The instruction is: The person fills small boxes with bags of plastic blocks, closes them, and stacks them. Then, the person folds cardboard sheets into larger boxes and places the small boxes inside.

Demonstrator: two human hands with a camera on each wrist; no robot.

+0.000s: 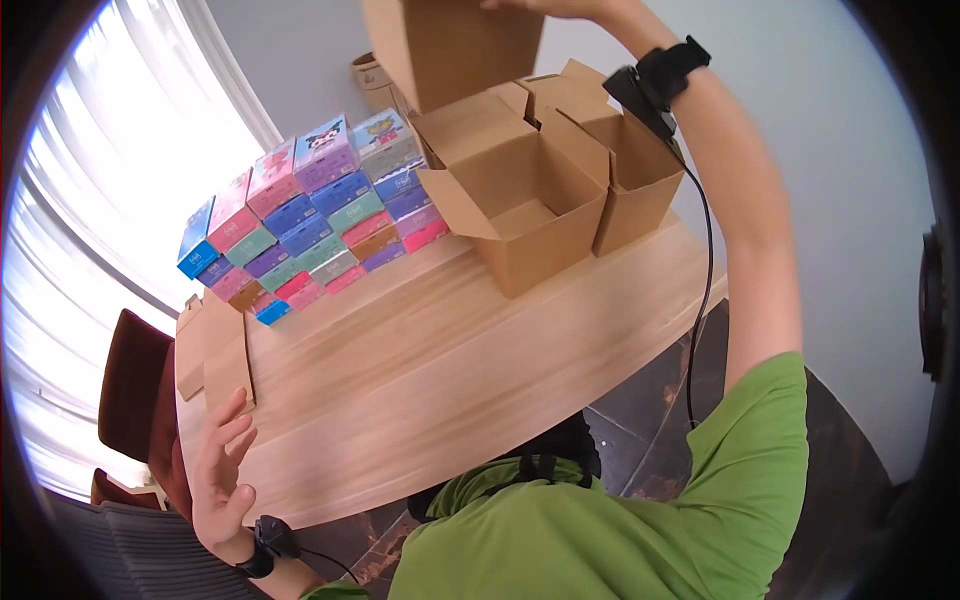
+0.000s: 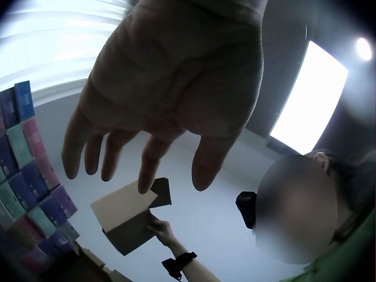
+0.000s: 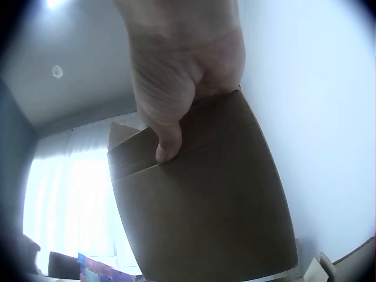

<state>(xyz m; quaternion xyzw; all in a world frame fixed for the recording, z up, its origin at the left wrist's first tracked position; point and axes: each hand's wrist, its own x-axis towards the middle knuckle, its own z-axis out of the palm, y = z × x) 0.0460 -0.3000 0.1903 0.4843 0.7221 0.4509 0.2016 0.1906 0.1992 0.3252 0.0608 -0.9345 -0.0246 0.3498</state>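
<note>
High over the back of the table, my right hand (image 1: 572,8) grips a cardboard box (image 1: 470,60) by its upper edge. In the right wrist view the thumb (image 3: 168,144) presses against the box's side and the other fingers are hidden. My left hand (image 1: 218,478) holds nothing, its fingers spread and relaxed near the table's left front edge. Below the lifted box stand an open cardboard box (image 1: 545,255) and, beside it, another open box (image 1: 650,205), both with flaps up. To their left is a stack of small colourful boxes (image 1: 335,215).
A folded cardboard piece (image 1: 222,345) lies at the left end of the wooden table (image 1: 430,400). A dark red chair (image 1: 135,370) stands past that end. Behind the stack is another cardboard container (image 1: 372,80). A cable (image 1: 708,260) hangs from the right wrist camera.
</note>
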